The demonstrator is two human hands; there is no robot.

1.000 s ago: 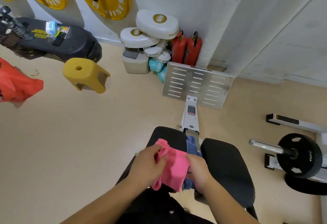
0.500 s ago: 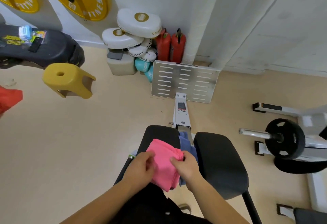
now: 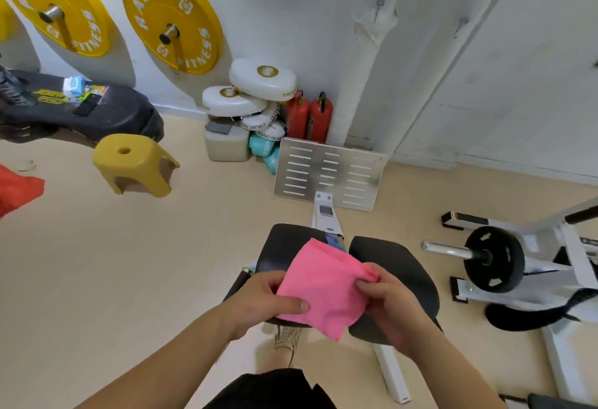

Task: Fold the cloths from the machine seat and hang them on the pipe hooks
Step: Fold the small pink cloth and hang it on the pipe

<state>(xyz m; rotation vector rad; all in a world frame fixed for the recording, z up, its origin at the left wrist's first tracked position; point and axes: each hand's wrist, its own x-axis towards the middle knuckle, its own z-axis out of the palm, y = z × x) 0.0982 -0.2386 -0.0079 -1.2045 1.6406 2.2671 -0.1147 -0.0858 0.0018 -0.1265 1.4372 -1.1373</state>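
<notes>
A pink cloth (image 3: 323,285), folded into a rough square, is held flat above the black split seat (image 3: 394,266) of the machine. My left hand (image 3: 262,302) grips its left edge, thumb on top. My right hand (image 3: 388,302) pinches its right corner. A blue cloth (image 3: 333,242) shows as a small patch in the gap between the two seat pads, just beyond the pink one. A white wrapped pipe (image 3: 365,53) rises along the wall behind the machine, with a metal hook (image 3: 378,7) on it and a second hook (image 3: 461,25) further right.
The machine's slotted metal footplate (image 3: 330,172) stands ahead by the wall. A yellow stool (image 3: 132,162) sits on the floor to the left, a barbell with a black plate (image 3: 492,258) to the right. White pads and two red extinguishers (image 3: 310,116) are stacked at the wall.
The pink cloth was bunched between my hands; it is now folded flatter and wider, lifted a little off the seat. The view has tilted up, showing more wall and pipe.
</notes>
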